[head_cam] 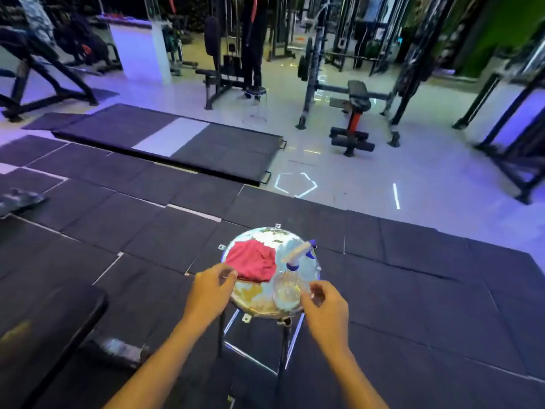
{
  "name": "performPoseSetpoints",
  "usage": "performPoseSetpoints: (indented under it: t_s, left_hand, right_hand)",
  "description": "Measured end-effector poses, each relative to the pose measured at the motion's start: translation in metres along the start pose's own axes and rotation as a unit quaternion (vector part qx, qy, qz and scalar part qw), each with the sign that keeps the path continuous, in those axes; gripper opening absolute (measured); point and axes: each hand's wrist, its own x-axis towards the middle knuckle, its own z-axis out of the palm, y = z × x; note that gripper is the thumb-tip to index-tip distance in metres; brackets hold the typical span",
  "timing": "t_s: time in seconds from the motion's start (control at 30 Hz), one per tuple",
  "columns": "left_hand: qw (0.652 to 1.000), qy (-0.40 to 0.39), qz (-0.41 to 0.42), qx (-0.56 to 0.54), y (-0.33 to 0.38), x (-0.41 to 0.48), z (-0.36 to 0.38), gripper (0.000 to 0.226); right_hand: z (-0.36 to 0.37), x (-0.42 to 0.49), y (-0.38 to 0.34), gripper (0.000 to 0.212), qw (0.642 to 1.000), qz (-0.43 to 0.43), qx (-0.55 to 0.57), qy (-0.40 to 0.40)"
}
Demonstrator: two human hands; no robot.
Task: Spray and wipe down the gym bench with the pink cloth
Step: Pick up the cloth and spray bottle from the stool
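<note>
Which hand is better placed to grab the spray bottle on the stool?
Right. The right hand sits just beside the spray bottle on the right of the stool, fingers curled toward it. The left hand is across the seat, at the edge of the pink cloth.

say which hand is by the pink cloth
The left hand: it sits right at the near edge of the cloth on the stool. The right hand is over by the bottle instead.
</note>
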Motion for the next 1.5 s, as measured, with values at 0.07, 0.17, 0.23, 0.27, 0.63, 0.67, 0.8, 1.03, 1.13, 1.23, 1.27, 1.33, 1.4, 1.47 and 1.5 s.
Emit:
performPoseSetpoints:
  t_s: [0.07,0.17,0.23,0.27,0.63,0.67,0.8,1.03,1.13,1.23,1.27,1.33,1.4,1.47,1.5]
  left_hand:
    - [0.999,0.001,-0.034,-0.014,0.0,0.014,0.009,0.009]
    - [0.996,-0.02,-0.082,0.014,-0.006,0.033,0.02,0.01]
    - [0.993,-0.034,-0.112,0.028,-0.013,0.048,0.026,0.012]
    - [0.991,-0.043,-0.123,0.033,-0.017,0.057,0.028,0.014]
    - [0.959,-0.188,-0.182,0.106,-0.057,0.149,0.073,0.052]
    - [0.956,-0.195,-0.192,0.1,-0.059,0.153,0.077,0.055]
    - [0.936,-0.2,-0.283,0.061,-0.068,0.176,0.089,0.057]
    - [0.904,-0.254,-0.326,-0.107,-0.054,0.185,0.095,0.016]
    - [0.871,-0.278,-0.335,-0.23,-0.045,0.178,0.088,0.019]
    - [0.847,-0.242,-0.358,-0.309,-0.039,0.171,0.076,0.033]
    - [0.841,-0.215,-0.367,-0.336,-0.038,0.167,0.071,0.031]
    - [0.833,-0.162,-0.37,-0.379,-0.036,0.158,0.055,0.026]
    - [0.831,-0.116,-0.361,-0.408,-0.04,0.141,0.035,0.029]
    - [0.832,-0.07,-0.35,-0.424,-0.048,0.119,0.013,0.028]
    - [0.831,-0.043,-0.351,-0.43,-0.054,0.106,0.001,0.027]
  right_hand:
    - [-0.001,0.014,0.007,0.04,0.999,0.033,0.011,-0.007]
    - [0.008,0.031,0.016,0.073,0.999,0.035,0.015,-0.038]
    - [0.022,0.041,0.016,0.091,0.998,0.024,0.019,-0.049]
    - [0.029,0.045,0.013,0.097,0.999,0.019,0.024,-0.045]
    - [0.084,0.076,0.019,0.099,0.996,0.078,0.008,0.041]
    - [0.085,0.078,0.02,0.097,0.996,0.078,0.007,0.05]
    - [0.097,0.091,0.019,0.082,0.991,0.097,0.019,0.092]
    - [0.101,0.103,0.009,0.061,0.988,0.094,0.05,0.112]
    - [0.099,0.104,0.003,0.059,0.989,0.084,0.059,0.106]
    - [0.096,0.101,0.0,0.053,0.99,0.075,0.067,0.096]
    - [0.095,0.099,-0.002,0.055,0.992,0.066,0.068,0.083]
    - [0.096,0.096,-0.007,0.057,0.995,0.051,0.077,0.04]
    - [0.099,0.089,-0.016,0.052,0.994,0.037,0.102,-0.019]
    - [0.106,0.08,-0.025,0.058,0.988,0.006,0.123,-0.096]
    - [0.111,0.075,-0.03,0.064,0.982,-0.013,0.131,-0.136]
